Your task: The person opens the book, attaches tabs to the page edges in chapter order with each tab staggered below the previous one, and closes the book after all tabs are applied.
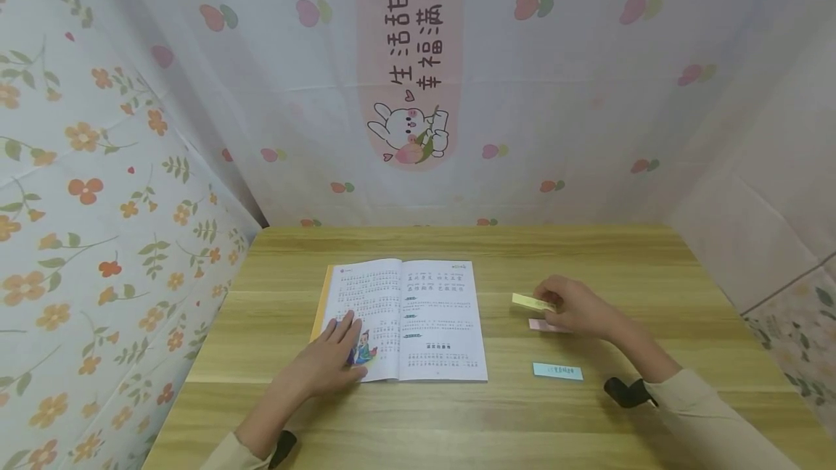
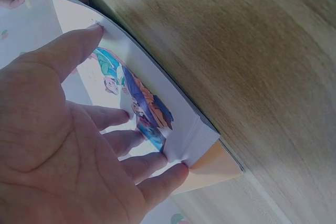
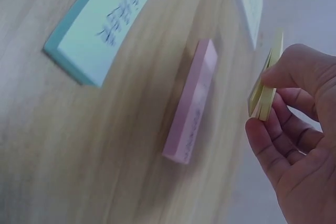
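Desk items: one open book, three sticky-note pads.
Nearest, we log the blue pad (image 1: 557, 371) on the wooden table (image 1: 588, 252). Our left hand (image 1: 326, 363) rests flat, fingers straight, on the open book (image 1: 418, 310) at its near-left corner. Right of it lies the pink pad (image 1: 543, 325); just above it, our right hand (image 1: 575, 304) pinches the yellow pad (image 1: 532, 302).

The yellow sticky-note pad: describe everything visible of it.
The yellow sticky-note pad is a small, thin oblong block of pale yellow paper sheets. The right hand pinches it between thumb and fingers, lifted off the wooden table and tilted, above a pink pad lying flat. In the right wrist view its sheets fan slightly apart at one end.
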`<state>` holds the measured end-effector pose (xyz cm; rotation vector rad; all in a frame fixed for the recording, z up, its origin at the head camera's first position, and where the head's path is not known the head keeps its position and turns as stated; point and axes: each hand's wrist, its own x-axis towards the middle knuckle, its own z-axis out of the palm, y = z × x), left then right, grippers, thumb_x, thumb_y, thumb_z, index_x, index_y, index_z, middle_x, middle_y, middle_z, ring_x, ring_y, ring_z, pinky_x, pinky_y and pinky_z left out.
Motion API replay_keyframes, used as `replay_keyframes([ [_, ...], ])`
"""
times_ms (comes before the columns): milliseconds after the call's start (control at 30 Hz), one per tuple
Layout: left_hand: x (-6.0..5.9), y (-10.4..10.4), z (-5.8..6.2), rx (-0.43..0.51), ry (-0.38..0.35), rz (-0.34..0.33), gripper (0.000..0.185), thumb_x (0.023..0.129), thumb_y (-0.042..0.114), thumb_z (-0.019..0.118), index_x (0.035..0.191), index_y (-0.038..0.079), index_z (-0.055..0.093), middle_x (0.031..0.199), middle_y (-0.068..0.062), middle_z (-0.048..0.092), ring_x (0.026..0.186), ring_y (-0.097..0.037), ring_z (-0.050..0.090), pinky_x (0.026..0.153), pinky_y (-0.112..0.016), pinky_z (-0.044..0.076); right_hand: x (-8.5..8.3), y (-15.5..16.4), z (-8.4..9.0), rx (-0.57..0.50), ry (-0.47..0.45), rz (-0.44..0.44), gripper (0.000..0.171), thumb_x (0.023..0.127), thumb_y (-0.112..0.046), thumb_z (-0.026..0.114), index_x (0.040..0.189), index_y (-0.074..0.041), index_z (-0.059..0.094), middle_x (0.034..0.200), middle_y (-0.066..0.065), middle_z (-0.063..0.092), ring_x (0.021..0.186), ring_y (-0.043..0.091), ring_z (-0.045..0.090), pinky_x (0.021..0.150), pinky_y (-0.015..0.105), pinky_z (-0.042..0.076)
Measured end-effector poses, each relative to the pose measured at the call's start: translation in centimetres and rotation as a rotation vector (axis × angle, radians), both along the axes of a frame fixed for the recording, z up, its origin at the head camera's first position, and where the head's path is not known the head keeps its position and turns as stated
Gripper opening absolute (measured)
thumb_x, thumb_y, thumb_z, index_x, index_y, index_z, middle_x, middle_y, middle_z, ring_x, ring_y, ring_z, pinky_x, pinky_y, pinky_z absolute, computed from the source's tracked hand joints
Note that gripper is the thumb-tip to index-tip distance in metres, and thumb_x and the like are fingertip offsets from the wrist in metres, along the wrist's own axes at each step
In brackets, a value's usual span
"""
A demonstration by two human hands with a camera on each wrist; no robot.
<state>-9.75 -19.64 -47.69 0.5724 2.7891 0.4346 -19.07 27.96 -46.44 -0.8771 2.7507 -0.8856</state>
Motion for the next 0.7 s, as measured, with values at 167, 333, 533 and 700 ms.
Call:
replay_keyframes([
  [167, 0.0, 0.1, 0.0, -0.005, -0.007, 0.004, 0.08, 0.095, 0.036, 0.07, 0.152, -0.01, 0.036, 0.16, -0.03, 0.024, 0.145, -0.051, 0.023, 0.115, -0.056, 0.024, 0.3, -0.6, 0.7, -0.022, -0.015, 0.017, 0.022, 0.083, 0.003, 0.074, 0.103, -0.003, 0.068, 0.096, 0.0, 0.062, 0.084, 0.016, 0.058, 0.07, 0.031, 0.053],
  [333, 0.0, 0.1, 0.1, -0.007, -0.015, 0.011, 0.08, 0.095, 0.036, 0.071, 0.152, -0.009, 0.037, 0.16, -0.029, 0.024, 0.145, -0.051, 0.023, 0.115, -0.056, 0.025, 0.4, -1.1, 1.0, -0.025, -0.044, 0.019, 0.023, 0.082, 0.003, 0.075, 0.103, -0.003, 0.068, 0.095, 0.001, 0.062, 0.082, 0.016, 0.059, 0.069, 0.03, 0.054],
  [533, 0.0, 0.2, 0.2, -0.005, -0.025, 0.018, 0.08, 0.095, 0.035, 0.071, 0.152, -0.008, 0.037, 0.161, -0.028, 0.024, 0.145, -0.051, 0.023, 0.115, -0.056, 0.026, 0.4, -1.4, 1.1, -0.018, -0.031, 0.033, 0.024, 0.081, 0.003, 0.076, 0.103, -0.003, 0.068, 0.095, -0.001, 0.061, 0.083, 0.015, 0.058, 0.07, 0.032, 0.054],
  [700, 0.0, 0.3, 0.3, -0.001, -0.028, 0.019, 0.08, 0.094, 0.035, 0.071, 0.152, -0.009, 0.036, 0.161, -0.029, 0.024, 0.144, -0.051, 0.023, 0.115, -0.056, 0.025, 0.7, -1.8, 1.1, -0.002, -0.002, 0.048, 0.025, 0.081, -0.001, 0.08, 0.103, -0.005, 0.068, 0.095, -0.003, 0.06, 0.085, 0.015, 0.057, 0.073, 0.033, 0.053],
])
